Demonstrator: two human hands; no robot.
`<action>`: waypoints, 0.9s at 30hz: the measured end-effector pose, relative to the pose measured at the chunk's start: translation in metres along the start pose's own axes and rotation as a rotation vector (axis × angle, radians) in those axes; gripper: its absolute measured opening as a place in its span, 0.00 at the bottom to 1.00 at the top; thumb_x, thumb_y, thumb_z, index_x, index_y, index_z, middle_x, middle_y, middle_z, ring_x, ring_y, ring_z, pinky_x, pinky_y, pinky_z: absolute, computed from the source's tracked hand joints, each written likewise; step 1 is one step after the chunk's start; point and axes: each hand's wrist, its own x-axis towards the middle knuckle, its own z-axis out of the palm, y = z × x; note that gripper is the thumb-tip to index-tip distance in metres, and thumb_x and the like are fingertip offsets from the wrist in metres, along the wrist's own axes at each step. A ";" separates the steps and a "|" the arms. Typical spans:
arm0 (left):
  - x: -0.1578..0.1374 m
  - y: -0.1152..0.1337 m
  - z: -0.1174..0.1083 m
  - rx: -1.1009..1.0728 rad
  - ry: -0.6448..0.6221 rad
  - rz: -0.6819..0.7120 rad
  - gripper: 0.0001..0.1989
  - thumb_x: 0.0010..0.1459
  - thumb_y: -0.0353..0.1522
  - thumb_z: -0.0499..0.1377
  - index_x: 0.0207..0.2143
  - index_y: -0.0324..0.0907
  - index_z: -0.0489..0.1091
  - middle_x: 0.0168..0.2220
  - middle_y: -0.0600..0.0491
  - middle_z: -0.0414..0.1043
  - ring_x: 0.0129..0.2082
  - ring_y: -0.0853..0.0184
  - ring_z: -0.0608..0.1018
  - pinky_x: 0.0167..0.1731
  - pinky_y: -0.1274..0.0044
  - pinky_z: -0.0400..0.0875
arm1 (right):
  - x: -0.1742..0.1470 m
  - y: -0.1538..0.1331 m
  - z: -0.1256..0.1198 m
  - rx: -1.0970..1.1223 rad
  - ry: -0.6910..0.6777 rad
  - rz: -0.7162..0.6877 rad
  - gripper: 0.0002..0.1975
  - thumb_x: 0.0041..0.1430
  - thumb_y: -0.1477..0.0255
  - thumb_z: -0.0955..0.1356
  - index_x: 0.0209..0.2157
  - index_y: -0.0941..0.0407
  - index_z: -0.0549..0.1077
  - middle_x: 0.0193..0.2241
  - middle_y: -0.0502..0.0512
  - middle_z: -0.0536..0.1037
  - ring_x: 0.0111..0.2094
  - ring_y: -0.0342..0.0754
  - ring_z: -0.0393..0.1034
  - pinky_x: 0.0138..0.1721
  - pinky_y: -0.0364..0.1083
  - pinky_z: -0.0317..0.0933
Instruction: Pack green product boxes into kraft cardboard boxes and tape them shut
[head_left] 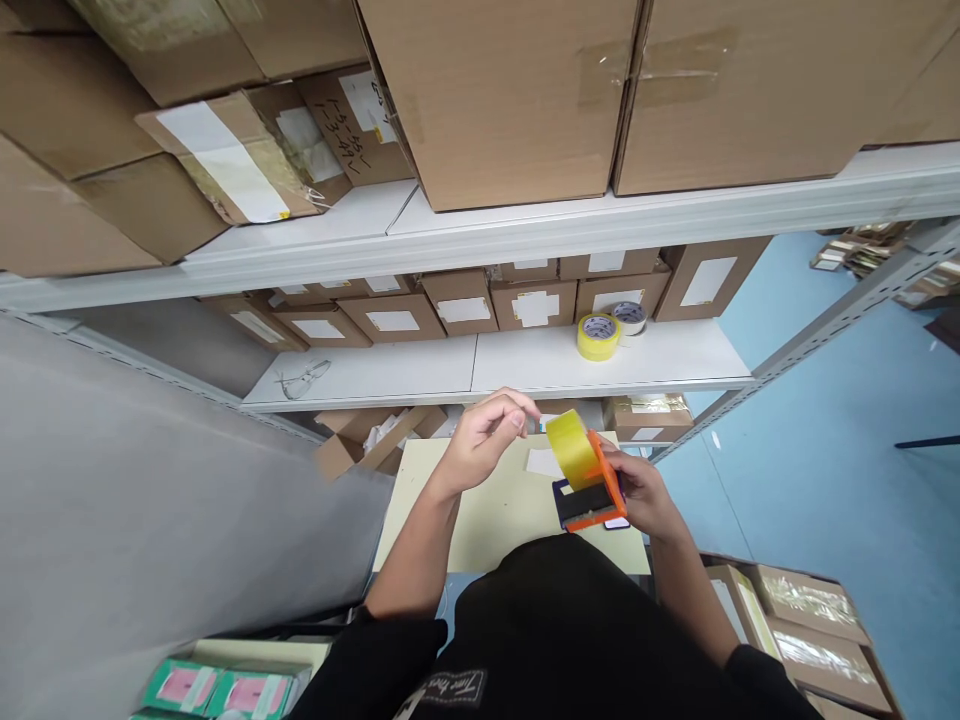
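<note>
My right hand [645,493] grips an orange tape dispenser [609,475] by its side, above the pale yellow tabletop [480,520]. A roll of yellow packing tape [572,447] is mounted on the dispenser, and the toothed cutting edge faces my body. Just left of the roll is my left hand [486,440], its fingers curled and pressed together, the fingertips close to the tape. I see nothing between those fingers. Beneath the dispenser, a phone [617,522] lies partly hidden on the table, and a white paper [544,462] lies behind the roll.
A metal shelf [360,365] beyond the table holds cardboard boxes [461,300], spare tape rolls [598,337] and glasses [304,378]. Large cartons [510,100] fill the shelf above. An open box [379,440] stands behind the table. More boxes [817,640] are at lower right; a grey wall [150,480] bounds the left.
</note>
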 end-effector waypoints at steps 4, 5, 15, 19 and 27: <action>0.005 -0.010 0.006 -0.211 0.027 -0.142 0.20 0.72 0.48 0.54 0.33 0.43 0.63 0.37 0.48 0.80 0.25 0.70 0.77 0.27 0.75 0.69 | 0.000 0.004 0.004 -0.039 0.033 0.069 0.17 0.56 0.56 0.79 0.40 0.53 0.81 0.40 0.61 0.86 0.55 0.64 0.77 0.60 0.61 0.68; 0.006 -0.013 0.007 -0.211 0.060 -0.166 0.20 0.72 0.48 0.53 0.33 0.43 0.63 0.36 0.49 0.81 0.24 0.70 0.77 0.27 0.76 0.69 | 0.001 0.005 0.005 -0.037 0.038 0.070 0.18 0.55 0.56 0.79 0.40 0.52 0.81 0.40 0.61 0.86 0.55 0.64 0.77 0.60 0.61 0.68; 0.012 -0.022 -0.012 -0.012 -0.191 -0.158 0.18 0.65 0.40 0.64 0.55 0.43 0.74 0.50 0.44 0.80 0.46 0.62 0.80 0.43 0.74 0.74 | 0.005 0.000 0.011 -0.068 -0.009 -0.040 0.11 0.61 0.59 0.76 0.39 0.50 0.79 0.33 0.52 0.82 0.37 0.53 0.77 0.66 0.63 0.60; 0.012 -0.024 -0.018 -0.018 -0.268 -0.146 0.18 0.65 0.38 0.65 0.55 0.43 0.74 0.48 0.44 0.80 0.47 0.63 0.80 0.44 0.74 0.73 | 0.004 -0.002 0.012 -0.087 -0.029 -0.095 0.09 0.62 0.61 0.75 0.40 0.50 0.78 0.33 0.52 0.82 0.34 0.51 0.76 0.67 0.64 0.59; 0.010 -0.019 -0.020 -0.022 -0.231 -0.190 0.18 0.62 0.37 0.68 0.52 0.42 0.75 0.39 0.49 0.78 0.37 0.68 0.77 0.42 0.74 0.72 | 0.003 -0.006 0.014 -0.091 -0.062 -0.132 0.09 0.63 0.64 0.75 0.43 0.50 0.77 0.34 0.51 0.81 0.35 0.50 0.75 0.68 0.64 0.58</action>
